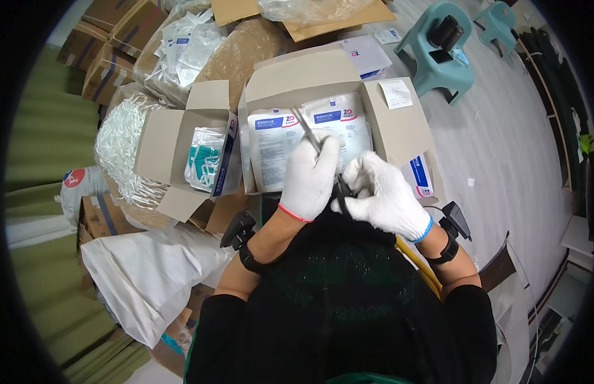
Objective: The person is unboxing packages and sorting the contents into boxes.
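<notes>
1. Nearest, the left hand [313, 176] is folded around a slim grey metal tool [304, 126], its thumb laid along the shaft.
2. The right hand [383, 195] is curled beside it, thumb drawn in toward the fingers, at a black piece [341, 193]. Against the dark shirt [348, 281] I cannot tell whether it pinches that piece, nor whether piece and tool are one object.
3. The step in hand, judged from the pose, is handling the tool in front of the body. A safe next move calls for a firm left grip and a point kept clear of the packaging.
4. The tool slants over the near half of a large open carton [303, 75], its tip above the far right corner of the left packet.
5. Inside that carton, a left packet [269, 153] and a right packet [354, 131], both white with blue print, lie side by side, between its left and right walls. A paper slip [396, 94] sits on its right flap.
6. Just beside its left wall, a smaller open box [157, 144] holds clear sachets [206, 160] with teal and white contents.
7. Left of that box, a clear bag [125, 147] is full of white cords.
8. Beyond the large carton's far left corner, another clear bag [185, 45] holds white packets.
9. Farther off, past its far right corner, a teal stool [444, 77] carries dark cylinders [443, 32] and a phone [441, 56].
</notes>
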`<state>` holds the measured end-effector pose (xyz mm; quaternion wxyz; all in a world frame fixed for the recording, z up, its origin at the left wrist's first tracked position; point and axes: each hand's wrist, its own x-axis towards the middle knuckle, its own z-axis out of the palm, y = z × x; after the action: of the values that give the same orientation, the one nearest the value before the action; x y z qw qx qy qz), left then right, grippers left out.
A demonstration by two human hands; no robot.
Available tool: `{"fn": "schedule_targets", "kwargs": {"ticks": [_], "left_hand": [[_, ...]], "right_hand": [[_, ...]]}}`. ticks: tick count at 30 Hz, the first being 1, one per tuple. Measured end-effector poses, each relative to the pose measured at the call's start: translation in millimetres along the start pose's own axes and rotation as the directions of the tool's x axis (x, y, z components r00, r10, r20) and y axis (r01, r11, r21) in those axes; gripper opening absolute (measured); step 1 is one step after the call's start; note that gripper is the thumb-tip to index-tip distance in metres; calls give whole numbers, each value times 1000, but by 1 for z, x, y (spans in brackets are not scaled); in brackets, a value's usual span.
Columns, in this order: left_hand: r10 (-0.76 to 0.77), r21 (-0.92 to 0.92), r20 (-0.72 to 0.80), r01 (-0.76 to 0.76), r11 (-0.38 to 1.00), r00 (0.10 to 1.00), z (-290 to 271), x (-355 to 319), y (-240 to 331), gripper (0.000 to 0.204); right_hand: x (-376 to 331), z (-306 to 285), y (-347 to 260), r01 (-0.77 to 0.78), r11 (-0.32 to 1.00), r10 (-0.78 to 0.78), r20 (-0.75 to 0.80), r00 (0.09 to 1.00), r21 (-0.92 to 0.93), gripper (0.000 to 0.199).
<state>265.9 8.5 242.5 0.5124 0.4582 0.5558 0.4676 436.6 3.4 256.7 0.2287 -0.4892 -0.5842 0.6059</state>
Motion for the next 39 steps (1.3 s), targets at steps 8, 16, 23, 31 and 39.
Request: {"fn": "schedule_targets", "kwargs": {"ticks": [8, 16, 23, 31, 39], "left_hand": [[322, 839, -16, -162, 520, 947, -23, 51, -14, 50], [-180, 951, -302, 309, 15, 936, -18, 84, -56, 105], [-284, 907, -343, 394, 147, 895, -48, 95, -61, 69], [-119, 902, -307, 329, 280, 944, -59, 72, -55, 32], [153, 899, -160, 80, 431, 975, -58, 53, -47, 34]], "right_hand": [[-4, -34, 21, 23, 992, 0, -185, 983, 122, 39], [-9, -37, 27, 25, 991, -1, -176, 984, 134, 42], [-7, -33, 22, 33, 999, -31, -131, 991, 17, 43], [1, -21, -28, 226, 830, -286, -40, 957, -510, 39], [49, -27, -30, 288, 819, -336, -10, 942, -496, 34]]}}
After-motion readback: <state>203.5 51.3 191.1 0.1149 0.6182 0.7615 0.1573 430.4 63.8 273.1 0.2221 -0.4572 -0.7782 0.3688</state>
